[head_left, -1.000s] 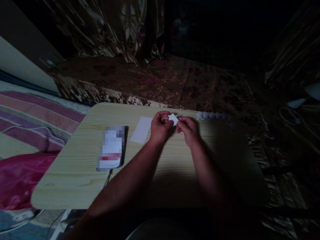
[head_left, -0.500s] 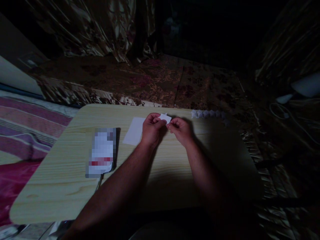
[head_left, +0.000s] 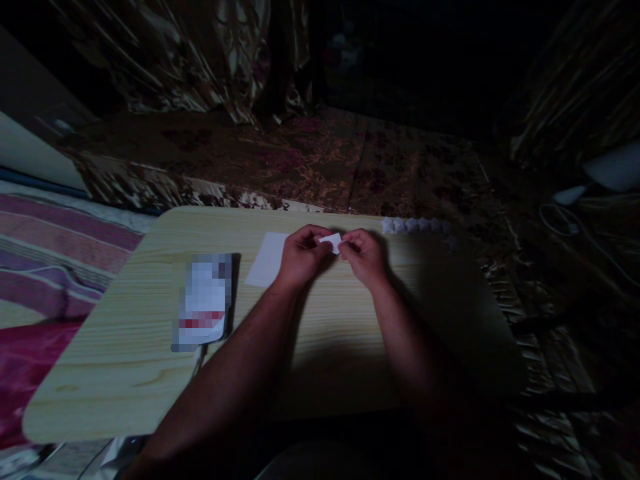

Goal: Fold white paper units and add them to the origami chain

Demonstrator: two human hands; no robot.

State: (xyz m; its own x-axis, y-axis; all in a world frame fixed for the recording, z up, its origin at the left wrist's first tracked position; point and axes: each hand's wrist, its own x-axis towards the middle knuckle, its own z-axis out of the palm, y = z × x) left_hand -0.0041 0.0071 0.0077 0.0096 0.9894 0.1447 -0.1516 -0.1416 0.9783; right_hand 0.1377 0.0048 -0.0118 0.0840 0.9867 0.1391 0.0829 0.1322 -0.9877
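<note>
A small white piece of folded paper (head_left: 331, 241) is held between my two hands, above the far middle of the wooden table (head_left: 330, 320). My left hand (head_left: 304, 255) pinches its left side, thumb on top. At its right edge, the thumb and fingertips of my right hand (head_left: 364, 256) close on the paper. Partly behind my left hand lies a flat white sheet of paper (head_left: 265, 260). Along the far right edge of the table runs a row of several small folded paper pieces (head_left: 411, 226). My fingers hide the paper's underside.
On the table's left lies a phone (head_left: 204, 300), its screen blurred out, with a cable (head_left: 199, 360) at its near end. A striped cloth (head_left: 55, 247) is left of the table. Patterned fabric (head_left: 280, 160) hangs and lies beyond it. A white lamp-like object (head_left: 613, 168) stands at right.
My hands have turned the small paper slightly, and it now looks flatter and narrower. The right fingers have shifted onto its right edge. The rest of the table is unchanged.
</note>
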